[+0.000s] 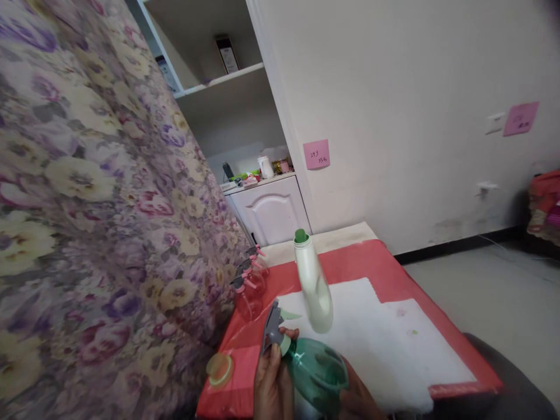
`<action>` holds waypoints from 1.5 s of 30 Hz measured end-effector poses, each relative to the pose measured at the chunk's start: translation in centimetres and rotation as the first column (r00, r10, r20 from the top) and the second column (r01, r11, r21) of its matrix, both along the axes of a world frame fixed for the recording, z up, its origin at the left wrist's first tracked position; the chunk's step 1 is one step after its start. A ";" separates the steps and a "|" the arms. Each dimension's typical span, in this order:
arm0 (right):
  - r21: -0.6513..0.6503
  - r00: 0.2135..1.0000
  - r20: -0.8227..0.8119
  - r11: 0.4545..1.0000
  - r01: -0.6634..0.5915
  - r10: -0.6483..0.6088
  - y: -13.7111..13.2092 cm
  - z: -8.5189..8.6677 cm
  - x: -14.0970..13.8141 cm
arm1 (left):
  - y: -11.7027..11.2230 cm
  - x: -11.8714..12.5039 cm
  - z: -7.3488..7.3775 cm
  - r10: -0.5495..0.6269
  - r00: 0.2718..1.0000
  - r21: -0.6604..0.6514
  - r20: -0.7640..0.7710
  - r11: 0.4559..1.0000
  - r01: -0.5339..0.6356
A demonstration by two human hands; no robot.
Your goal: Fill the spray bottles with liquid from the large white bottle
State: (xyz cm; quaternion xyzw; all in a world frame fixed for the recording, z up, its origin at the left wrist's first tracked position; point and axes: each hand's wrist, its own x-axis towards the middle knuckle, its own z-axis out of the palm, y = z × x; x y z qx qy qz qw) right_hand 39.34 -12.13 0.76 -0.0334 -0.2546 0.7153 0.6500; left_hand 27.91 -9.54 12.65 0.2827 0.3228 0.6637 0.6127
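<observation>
A translucent green spray bottle [317, 370] with a grey and pale green trigger head lies tilted between my hands near the table's front edge. My left hand [275, 373] has its fingers closed round the collar below the spray head. At the bottle's base, my right hand [361, 396] grips it from the right; part of that hand is hidden by the bottle and the frame's lower edge. Just beyond stands a pale green detergent bottle [315, 286], uncapped, with a green spout at its neck. A yellowish translucent cap [219, 368] rests on the table at left.
Several clear spray bottles with pink and grey heads [250, 289] stand at the table's left edge by a floral curtain [109, 221]. White paper [371, 344] lies on the red tablecloth [350, 259]. Behind are a shelf cabinet [275, 210] and a wall [394, 87] with pink notes.
</observation>
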 end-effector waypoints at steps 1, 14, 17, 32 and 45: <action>-0.019 1.000 0.002 0.999 -0.031 0.032 0.0 0.1 0.0 | 0.0 0.0 0.0 -0.009 1.000 -0.001 0.003 1.000 0.009; -0.083 0.997 0.048 0.995 -0.049 0.053 -0.4 -0.1 1.1 | 0.2 -0.3 -0.3 -0.014 0.999 -0.035 -0.047 0.999 0.013; -0.069 0.994 0.089 0.996 0.061 -0.055 -0.4 -0.3 1.3 | 0.2 -0.2 -0.2 0.007 0.999 -0.026 -0.051 1.000 -0.008; -0.173 0.988 0.132 0.980 0.097 -0.075 -0.2 -2.9 2.6 | 1.6 -2.8 0.6 0.194 0.980 0.046 0.036 0.980 -0.196; -0.357 0.878 0.394 0.835 0.419 -0.272 1.2 -4.6 4.9 | 7.5 -8.4 -2.6 0.406 0.907 -0.098 0.109 0.913 -0.397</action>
